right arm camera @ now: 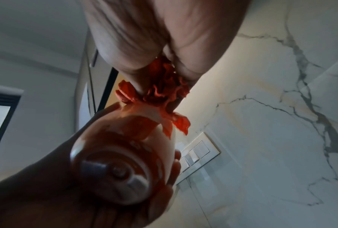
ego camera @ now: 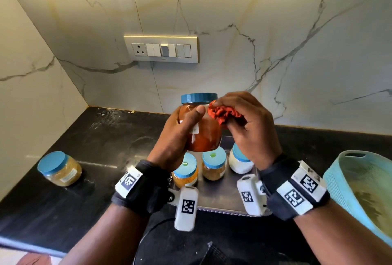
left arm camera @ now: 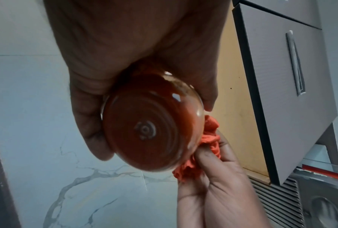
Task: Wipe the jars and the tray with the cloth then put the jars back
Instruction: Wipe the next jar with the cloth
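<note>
Kitchen corner here: white marble-look wall [ego camera: 265,20] with grey veins on two sides, meeting at about 10 o'clock. A switch plate [ego camera: 161,49] with one socket sits around 12 o'clock, a warm strip of light along its top edge. The countertop [ego camera: 74,190] is glossy black stone. The left wrist view catches grey cabinet doors [left arm camera: 281,77] with a metal handle [left arm camera: 295,63].

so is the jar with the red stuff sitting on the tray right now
No, the left hand holds the red-filled jar up in the air above the tray, while the right hand presses the orange cloth against it.
</note>
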Action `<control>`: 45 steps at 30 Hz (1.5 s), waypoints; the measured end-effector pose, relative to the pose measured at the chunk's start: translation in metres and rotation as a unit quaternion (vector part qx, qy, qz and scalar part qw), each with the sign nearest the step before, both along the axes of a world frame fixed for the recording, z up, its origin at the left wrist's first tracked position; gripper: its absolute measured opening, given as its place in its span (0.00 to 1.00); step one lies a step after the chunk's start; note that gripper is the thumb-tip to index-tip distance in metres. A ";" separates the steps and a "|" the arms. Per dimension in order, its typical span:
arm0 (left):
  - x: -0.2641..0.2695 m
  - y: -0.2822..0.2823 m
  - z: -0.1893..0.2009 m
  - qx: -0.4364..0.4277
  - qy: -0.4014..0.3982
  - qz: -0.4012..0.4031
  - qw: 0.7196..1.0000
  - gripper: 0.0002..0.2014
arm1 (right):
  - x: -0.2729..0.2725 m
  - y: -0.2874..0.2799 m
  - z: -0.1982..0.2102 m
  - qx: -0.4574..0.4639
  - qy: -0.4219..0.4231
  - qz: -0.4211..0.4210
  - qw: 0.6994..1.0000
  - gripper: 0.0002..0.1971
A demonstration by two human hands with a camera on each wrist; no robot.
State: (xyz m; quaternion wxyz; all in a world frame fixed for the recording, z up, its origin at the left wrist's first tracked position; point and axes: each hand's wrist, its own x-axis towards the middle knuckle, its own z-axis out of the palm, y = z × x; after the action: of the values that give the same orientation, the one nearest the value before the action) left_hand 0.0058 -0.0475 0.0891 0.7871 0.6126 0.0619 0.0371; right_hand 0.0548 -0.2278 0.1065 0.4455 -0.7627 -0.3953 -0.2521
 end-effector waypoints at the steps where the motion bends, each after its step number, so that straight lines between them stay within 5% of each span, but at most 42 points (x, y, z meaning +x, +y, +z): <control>1: 0.001 0.001 0.001 -0.015 -0.009 0.001 1.000 0.34 | -0.007 0.001 -0.004 -0.014 -0.007 -0.001 1.000 0.19; 7: 0.004 0.004 -0.003 -0.064 -0.019 0.031 0.997 0.33 | -0.043 -0.004 -0.031 -0.096 -0.085 0.009 0.992 0.15; 14: 0.006 -0.004 -0.006 -0.071 -0.035 -0.003 0.997 0.32 | 0.006 0.004 -0.009 0.055 0.057 0.007 0.997 0.18; 21: 0.009 0.011 -0.003 -0.089 -0.049 0.004 0.995 0.35 | -0.033 0.004 -0.025 -0.044 -0.027 0.016 0.999 0.17; 28: 0.008 0.006 -0.004 -0.076 -0.045 -0.010 0.996 0.34 | 0.012 0.013 0.002 0.029 0.026 -0.014 0.999 0.15; 37: 0.005 0.010 -0.009 -0.111 -0.049 0.001 0.993 0.43 | -0.028 0.005 -0.022 -0.033 -0.017 0.014 0.999 0.19; 45: 0.004 0.005 0.005 -0.129 -0.033 -0.045 0.990 0.27 | 0.007 0.019 0.000 0.104 0.088 0.022 0.990 0.18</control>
State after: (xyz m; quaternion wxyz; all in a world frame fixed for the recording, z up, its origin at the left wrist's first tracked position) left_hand 0.0100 -0.0426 0.0937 0.8622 0.5063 0.0123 0.0131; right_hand 0.0614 -0.2089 0.1070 0.5608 -0.7228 -0.3425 -0.2141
